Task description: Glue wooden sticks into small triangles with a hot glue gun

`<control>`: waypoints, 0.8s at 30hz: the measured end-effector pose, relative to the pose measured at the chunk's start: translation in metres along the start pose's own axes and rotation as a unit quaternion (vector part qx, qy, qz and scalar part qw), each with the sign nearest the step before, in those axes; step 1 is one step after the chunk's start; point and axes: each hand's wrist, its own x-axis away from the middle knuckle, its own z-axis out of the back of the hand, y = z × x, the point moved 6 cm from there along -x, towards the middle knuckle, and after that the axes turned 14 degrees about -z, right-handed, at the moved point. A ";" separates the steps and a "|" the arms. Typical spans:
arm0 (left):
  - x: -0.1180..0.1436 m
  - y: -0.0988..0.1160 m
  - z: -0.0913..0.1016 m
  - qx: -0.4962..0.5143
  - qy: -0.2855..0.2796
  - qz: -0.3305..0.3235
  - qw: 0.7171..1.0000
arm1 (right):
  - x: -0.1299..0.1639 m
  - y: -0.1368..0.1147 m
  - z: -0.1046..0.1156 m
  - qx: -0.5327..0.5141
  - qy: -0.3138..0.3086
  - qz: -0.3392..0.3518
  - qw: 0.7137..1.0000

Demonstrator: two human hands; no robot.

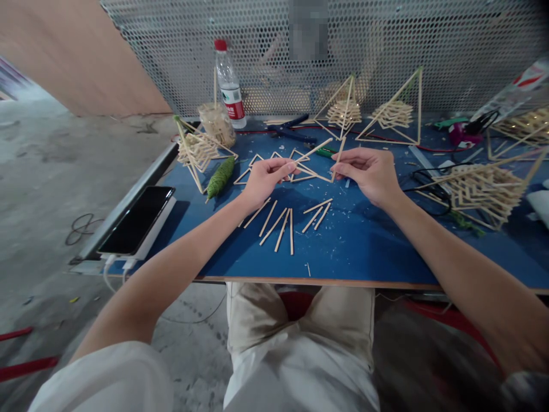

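Over the middle of the blue table, my left hand [266, 178] pinches a thin wooden stick [316, 149] that slants up to the right. My right hand [368, 170], fingers closed, grips another wooden stick [338, 159] standing nearly upright. Its lower end meets a stick lying toward my left hand; whether they are joined I cannot tell. Behind and between the hands lie several stick triangles [257, 161], partly hidden by my left hand. Nearer to me, several loose sticks [281, 230] are spread on the table, with a smaller group [317, 214] to their right.
A phone [138, 220] on a white block and a green thread bundle [221, 177] are at left. Behind stand a bottle [230, 88], a jar of sticks [217, 126], dark blue pliers [294, 129] and stick frames [345, 111]. A larger stick model [480, 191] lies right. Perforated metal panel [180, 51] borders the back.
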 end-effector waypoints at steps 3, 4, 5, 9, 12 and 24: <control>0.001 0.002 -0.001 -0.005 -0.009 -0.003 1.000 | 0.000 0.001 0.000 0.009 0.003 -0.004 1.000; 0.001 0.003 -0.002 -0.006 -0.009 -0.003 1.000 | 0.000 0.001 0.000 0.013 0.004 -0.002 1.000; 0.001 0.003 -0.002 -0.006 -0.008 -0.002 1.000 | 0.001 0.001 0.001 0.018 0.003 0.000 1.000; 0.001 0.003 -0.002 0.000 -0.006 -0.008 1.000 | 0.001 0.002 0.000 0.029 -0.007 0.003 1.000; 0.000 0.001 -0.002 -0.010 -0.011 -0.010 1.000 | 0.001 0.001 -0.001 0.024 -0.003 0.006 1.000; -0.001 0.002 -0.003 -0.013 -0.016 -0.019 1.000 | -0.001 0.002 0.001 0.041 0.005 0.019 0.999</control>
